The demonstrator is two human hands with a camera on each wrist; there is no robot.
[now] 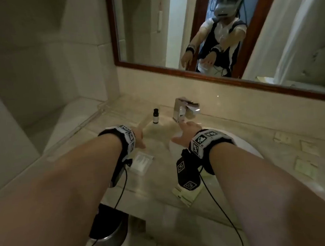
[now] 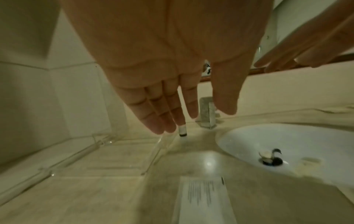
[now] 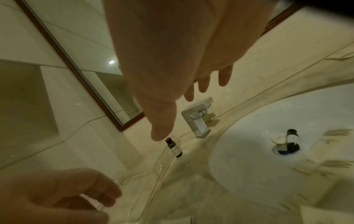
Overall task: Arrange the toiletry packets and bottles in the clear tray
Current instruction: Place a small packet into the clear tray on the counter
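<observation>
A small dark bottle [image 1: 155, 116] stands upright by the far right corner of the clear tray [image 1: 93, 123]; I cannot tell whether it is inside the tray. My left hand [image 1: 139, 138] hovers just before it, fingers straight and holding nothing [image 2: 182, 115]. My right hand [image 1: 183, 133] is spread open beside the faucet, also holding nothing [image 3: 180, 106]. A white packet [image 1: 141, 163] lies flat under my left wrist, and it also shows in the left wrist view [image 2: 203, 200]. In the right wrist view a second dark bottle [image 3: 292, 141] lies in the sink by the drain.
A chrome faucet [image 1: 185, 110] stands behind the white sink [image 1: 250, 148]. More packets lie on the counter at the right [image 1: 305, 166] and near the front edge [image 1: 187, 194]. A mirror hangs on the back wall. A metal bin [image 1: 109, 230] sits on the floor below.
</observation>
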